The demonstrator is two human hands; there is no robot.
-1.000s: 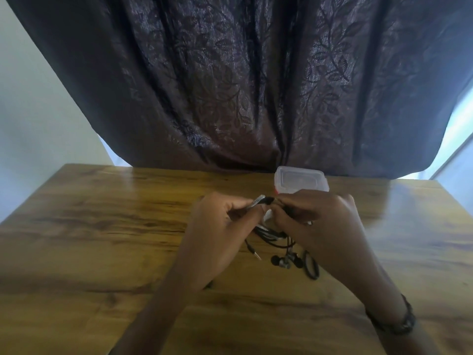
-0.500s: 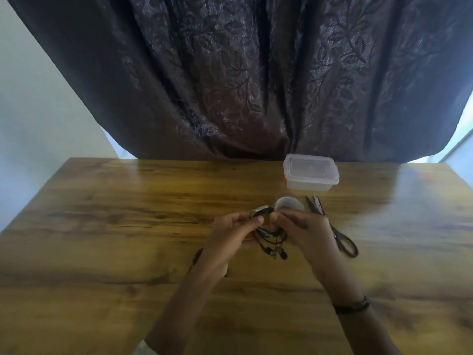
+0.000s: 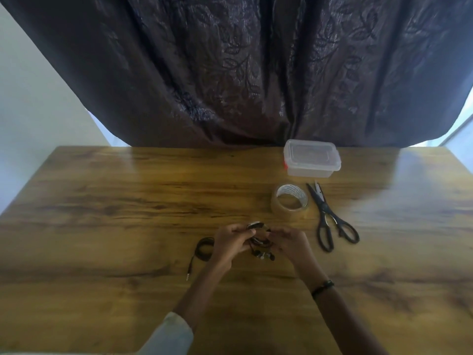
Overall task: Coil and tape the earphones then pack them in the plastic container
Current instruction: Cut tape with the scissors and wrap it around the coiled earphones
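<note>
My left hand (image 3: 231, 242) and my right hand (image 3: 290, 240) both pinch a coil of black earphones (image 3: 258, 243) just above the table. Its earbuds (image 3: 265, 256) dangle below the hands. A pale strip, maybe tape, shows at the top of the coil between my fingertips. A second coil of black earphones (image 3: 203, 249) lies on the table left of my left hand, its jack plug (image 3: 189, 274) pointing toward me. The clear plastic container (image 3: 311, 158), lid on, stands at the far edge. A roll of clear tape (image 3: 289, 204) sits between it and my hands.
Black scissors (image 3: 330, 221) lie right of the tape roll, handles toward me. The wooden table (image 3: 115, 213) runs wide to the left and right. A dark patterned curtain (image 3: 230, 73) hangs behind the far edge. A dark band is on my right wrist.
The view has pulled back and up, so my hands look smaller and nearer the middle. The tape roll, scissors and second coil have come into sight. Both hands still hold the coil.
</note>
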